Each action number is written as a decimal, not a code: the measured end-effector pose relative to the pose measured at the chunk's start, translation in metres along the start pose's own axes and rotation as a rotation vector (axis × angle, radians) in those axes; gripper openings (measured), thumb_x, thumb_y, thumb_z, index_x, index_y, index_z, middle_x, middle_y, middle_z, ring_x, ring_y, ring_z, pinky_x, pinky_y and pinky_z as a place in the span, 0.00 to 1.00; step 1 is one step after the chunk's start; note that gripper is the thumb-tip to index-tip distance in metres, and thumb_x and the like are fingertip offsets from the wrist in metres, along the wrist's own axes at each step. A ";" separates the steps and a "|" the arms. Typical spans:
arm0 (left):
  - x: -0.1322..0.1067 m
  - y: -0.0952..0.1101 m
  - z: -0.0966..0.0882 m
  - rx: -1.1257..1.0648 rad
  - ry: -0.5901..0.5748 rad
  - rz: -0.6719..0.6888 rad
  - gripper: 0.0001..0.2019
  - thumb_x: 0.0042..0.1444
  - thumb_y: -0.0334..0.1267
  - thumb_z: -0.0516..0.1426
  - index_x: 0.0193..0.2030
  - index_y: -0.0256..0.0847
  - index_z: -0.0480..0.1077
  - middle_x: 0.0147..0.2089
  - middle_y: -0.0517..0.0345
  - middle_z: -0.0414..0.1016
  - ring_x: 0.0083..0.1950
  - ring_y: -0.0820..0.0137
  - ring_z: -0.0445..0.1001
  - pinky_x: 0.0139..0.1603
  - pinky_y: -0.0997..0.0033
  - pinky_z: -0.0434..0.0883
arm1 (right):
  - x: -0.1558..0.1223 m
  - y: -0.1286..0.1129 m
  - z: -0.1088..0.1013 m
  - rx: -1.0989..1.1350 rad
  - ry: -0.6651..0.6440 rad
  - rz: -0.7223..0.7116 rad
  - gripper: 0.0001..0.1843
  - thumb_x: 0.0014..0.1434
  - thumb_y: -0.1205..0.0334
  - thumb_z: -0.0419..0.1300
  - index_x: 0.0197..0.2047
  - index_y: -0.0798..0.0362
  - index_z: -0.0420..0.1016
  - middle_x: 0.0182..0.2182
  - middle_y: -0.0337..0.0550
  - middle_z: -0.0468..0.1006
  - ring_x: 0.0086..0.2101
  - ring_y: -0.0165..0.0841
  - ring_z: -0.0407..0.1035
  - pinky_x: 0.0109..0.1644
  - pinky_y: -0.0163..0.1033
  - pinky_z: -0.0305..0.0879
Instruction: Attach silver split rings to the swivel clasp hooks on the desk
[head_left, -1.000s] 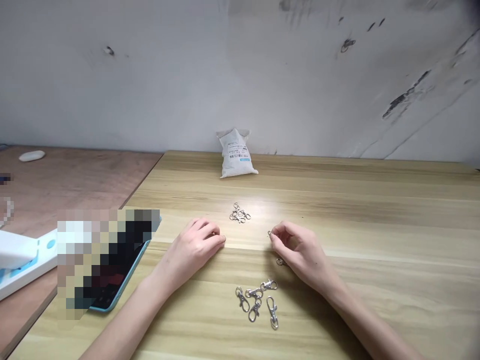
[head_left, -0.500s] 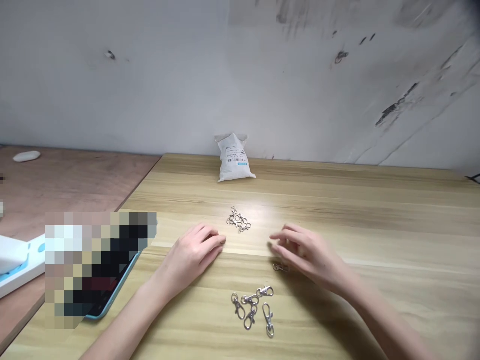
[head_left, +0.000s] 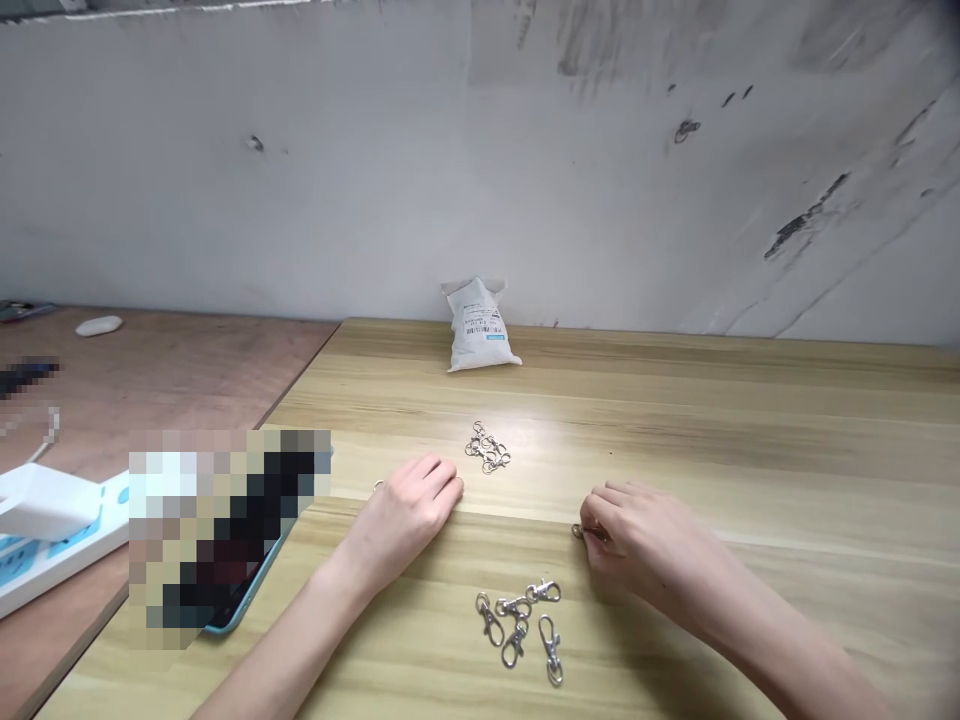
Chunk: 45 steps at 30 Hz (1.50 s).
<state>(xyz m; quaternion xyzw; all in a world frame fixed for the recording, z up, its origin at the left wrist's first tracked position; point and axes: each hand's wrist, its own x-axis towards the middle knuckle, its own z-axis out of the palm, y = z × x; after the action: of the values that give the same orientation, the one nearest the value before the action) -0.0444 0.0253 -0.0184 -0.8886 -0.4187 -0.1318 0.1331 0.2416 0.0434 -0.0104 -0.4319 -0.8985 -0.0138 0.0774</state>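
My right hand (head_left: 630,525) pinches a swivel lobster clasp (head_left: 577,531) at the table surface; its ring sticks out past the fingertips. My left hand (head_left: 409,510) rests on the table with its fingers curled together and pointing down; whatever is in them is hidden. A small metal ring (head_left: 378,486) peeks out behind the left hand's knuckles. Between my forearms lies a loose group of several silver swivel clasps (head_left: 514,645). Farther back, a tight pile of several more clasps (head_left: 488,449) sits ahead of my left hand.
A white labelled pouch (head_left: 482,330) stands against the wall at the back of the wooden table (head_left: 712,410). To the left lie a phone with a light-blue edge (head_left: 251,590), partly blurred out, and a white power strip (head_left: 67,560) with a plug on it.
My right hand has come down and closed its fingers on the single clasp beneath it. My left hand's fingers curl downward more. The view has shifted slightly.
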 end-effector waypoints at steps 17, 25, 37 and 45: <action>0.000 -0.002 0.006 -0.327 0.039 -0.157 0.08 0.66 0.31 0.50 0.42 0.38 0.71 0.41 0.53 0.72 0.43 0.67 0.70 0.41 0.69 0.71 | 0.001 0.002 -0.010 0.036 -0.174 0.167 0.11 0.48 0.77 0.53 0.28 0.53 0.72 0.28 0.40 0.75 0.27 0.31 0.67 0.28 0.35 0.50; -0.005 -0.013 -0.007 -0.435 -0.060 -0.224 0.07 0.64 0.33 0.54 0.46 0.40 0.71 0.44 0.52 0.71 0.45 0.66 0.71 0.44 0.66 0.71 | -0.003 0.006 -0.004 0.048 -0.169 0.120 0.13 0.47 0.79 0.52 0.31 0.54 0.71 0.29 0.41 0.74 0.28 0.32 0.67 0.28 0.35 0.51; -0.004 -0.006 -0.009 -0.059 -0.059 -0.013 0.11 0.64 0.25 0.49 0.35 0.35 0.71 0.35 0.54 0.70 0.36 0.68 0.67 0.33 0.69 0.67 | 0.002 0.001 0.006 0.027 0.036 -0.036 0.13 0.55 0.79 0.49 0.30 0.55 0.69 0.27 0.43 0.70 0.27 0.32 0.65 0.29 0.36 0.55; 0.004 0.009 -0.010 0.079 0.025 0.087 0.11 0.59 0.20 0.51 0.30 0.34 0.68 0.32 0.55 0.69 0.32 0.68 0.65 0.29 0.68 0.64 | 0.008 -0.011 0.013 0.227 0.182 -0.050 0.10 0.61 0.74 0.51 0.32 0.54 0.70 0.28 0.41 0.70 0.28 0.31 0.62 0.32 0.36 0.56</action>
<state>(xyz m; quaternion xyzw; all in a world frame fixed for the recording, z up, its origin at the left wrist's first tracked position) -0.0364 0.0192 -0.0087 -0.8983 -0.3828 -0.1204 0.1789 0.2264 0.0437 -0.0218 -0.3946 -0.8941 0.0469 0.2065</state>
